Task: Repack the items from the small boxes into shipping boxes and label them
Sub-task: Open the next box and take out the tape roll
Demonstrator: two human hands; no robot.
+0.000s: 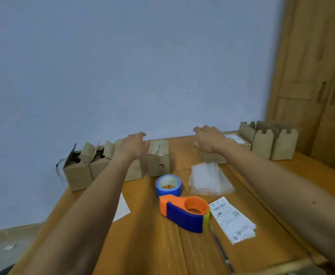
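Hands open, empty. Row of small cardboard boxes (158, 161) on counter (162, 247) beneath left hand (132, 144); right hand (208, 139) hovers alongside. Boxes likely light, thin-walled, crushable; grip opposite side walls.

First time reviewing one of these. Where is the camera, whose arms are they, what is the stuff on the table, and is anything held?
There is no machine here. One camera sits on a person's head and looks forward and down, so the two bare arms are the wearer's own. The left hand is stretched out over a row of small cardboard boxes at the table's far edge. The right hand is stretched out near a labelled box. Both have their fingers extended and hold nothing; whether either touches a box is unclear. On the wooden table lie a blue tape roll, an orange and blue tape dispenser, some bubble wrap, a stack of printed shipping labels and a white sheet.
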